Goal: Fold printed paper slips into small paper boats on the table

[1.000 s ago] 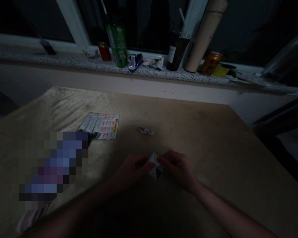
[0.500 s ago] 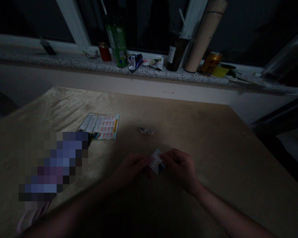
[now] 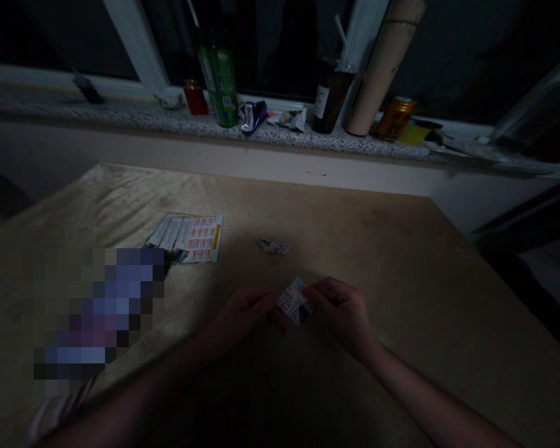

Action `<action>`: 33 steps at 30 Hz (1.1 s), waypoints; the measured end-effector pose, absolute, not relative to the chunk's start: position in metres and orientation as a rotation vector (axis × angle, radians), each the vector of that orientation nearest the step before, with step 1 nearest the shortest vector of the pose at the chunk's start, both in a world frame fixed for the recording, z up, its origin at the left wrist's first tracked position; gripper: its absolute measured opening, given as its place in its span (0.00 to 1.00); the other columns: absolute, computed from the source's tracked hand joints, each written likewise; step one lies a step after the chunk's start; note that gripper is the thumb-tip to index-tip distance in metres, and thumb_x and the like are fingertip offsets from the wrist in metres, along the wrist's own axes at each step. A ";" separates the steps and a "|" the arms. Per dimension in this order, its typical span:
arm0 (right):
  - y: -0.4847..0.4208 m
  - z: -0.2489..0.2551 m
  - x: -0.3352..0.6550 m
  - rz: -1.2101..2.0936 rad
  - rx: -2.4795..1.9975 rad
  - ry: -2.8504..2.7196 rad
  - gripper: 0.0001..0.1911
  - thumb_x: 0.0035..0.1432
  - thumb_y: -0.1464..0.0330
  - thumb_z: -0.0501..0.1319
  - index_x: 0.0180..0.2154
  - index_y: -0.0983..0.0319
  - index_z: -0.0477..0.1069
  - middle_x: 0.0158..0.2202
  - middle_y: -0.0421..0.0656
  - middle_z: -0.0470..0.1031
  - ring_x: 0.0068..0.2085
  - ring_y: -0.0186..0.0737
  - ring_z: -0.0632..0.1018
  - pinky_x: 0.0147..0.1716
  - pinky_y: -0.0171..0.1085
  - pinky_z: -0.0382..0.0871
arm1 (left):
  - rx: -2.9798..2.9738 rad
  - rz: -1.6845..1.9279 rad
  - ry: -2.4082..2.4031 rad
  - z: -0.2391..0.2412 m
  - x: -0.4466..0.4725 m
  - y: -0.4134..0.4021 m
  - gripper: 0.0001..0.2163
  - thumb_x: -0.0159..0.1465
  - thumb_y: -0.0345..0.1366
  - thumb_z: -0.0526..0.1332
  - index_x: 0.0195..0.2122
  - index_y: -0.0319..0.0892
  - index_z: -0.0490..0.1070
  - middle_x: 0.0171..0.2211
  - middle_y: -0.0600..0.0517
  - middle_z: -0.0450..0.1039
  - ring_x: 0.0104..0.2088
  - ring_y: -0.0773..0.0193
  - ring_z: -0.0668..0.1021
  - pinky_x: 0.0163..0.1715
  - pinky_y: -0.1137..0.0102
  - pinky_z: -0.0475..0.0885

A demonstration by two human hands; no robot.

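Toward the near side of the table [image 3: 401,267], roughly midway between its left and right edges, a folded paper square [image 3: 290,305] is held corner-up between two bare hands. The left hand [image 3: 245,311] pinches its left corner between thumb and fingers, the lower fingers loosely bent beneath; the right hand [image 3: 343,311] grips its right side with thumb and forefinger, the other fingers curled in. Whether the square touches the table cannot be told. Over on the left lie a striped item [image 3: 58,410] and a pixelated object [image 3: 107,311], its details hidden. Just beyond that object's far end, a printed sheet [image 3: 196,239] lies flat. Past the hands, a small boat-shaped paper [image 3: 275,247] sits nearer the far edge. Behind that edge, a speckled windowsill [image 3: 135,118] carries, left to right, a red jar [image 3: 195,99], a green container [image 3: 226,87], a blue-and-silver packet [image 3: 253,117], a crumpled wrapper [image 3: 293,119], a dark cup [image 3: 329,102] with a straw, a tall tan cylinder [image 3: 378,74] and a gold can [image 3: 396,119].
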State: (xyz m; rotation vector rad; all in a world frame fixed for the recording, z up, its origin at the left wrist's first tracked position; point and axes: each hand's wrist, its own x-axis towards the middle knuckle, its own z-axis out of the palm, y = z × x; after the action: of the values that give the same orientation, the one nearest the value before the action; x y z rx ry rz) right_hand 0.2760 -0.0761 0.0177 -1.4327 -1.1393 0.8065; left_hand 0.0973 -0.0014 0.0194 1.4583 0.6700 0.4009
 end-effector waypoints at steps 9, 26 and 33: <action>-0.075 0.016 0.277 0.840 -1.451 -1.125 0.12 0.52 0.62 0.62 0.23 0.62 0.69 0.21 0.39 0.71 0.22 0.33 0.71 0.21 0.31 0.65 | 1.734 0.363 0.691 0.030 0.094 -0.003 0.16 0.65 0.39 0.51 0.30 0.39 0.76 0.28 0.52 0.79 0.29 0.64 0.78 0.32 0.74 0.68; -0.079 0.020 0.267 1.180 -1.274 -1.282 0.21 0.54 0.49 0.56 0.28 0.61 0.66 0.24 0.37 0.65 0.26 0.33 0.67 0.24 0.30 0.62 | 1.767 0.304 0.718 0.023 0.099 -0.014 0.24 0.67 0.48 0.45 0.21 0.40 0.65 0.15 0.58 0.62 0.17 0.71 0.66 0.21 0.77 0.60; -0.081 0.011 0.264 1.201 -1.340 -1.433 0.23 0.63 0.54 0.48 0.27 0.63 0.68 0.24 0.38 0.66 0.26 0.32 0.65 0.26 0.30 0.61 | 1.725 0.279 0.695 0.013 0.100 -0.015 0.23 0.66 0.49 0.45 0.21 0.40 0.65 0.15 0.58 0.61 0.17 0.70 0.65 0.20 0.76 0.59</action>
State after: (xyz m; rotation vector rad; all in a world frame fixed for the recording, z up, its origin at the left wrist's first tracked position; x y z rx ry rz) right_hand 0.2642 -0.0815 0.0112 -1.3396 -1.4335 1.2006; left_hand 0.1002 -0.0149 0.0133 1.7246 0.6952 0.2795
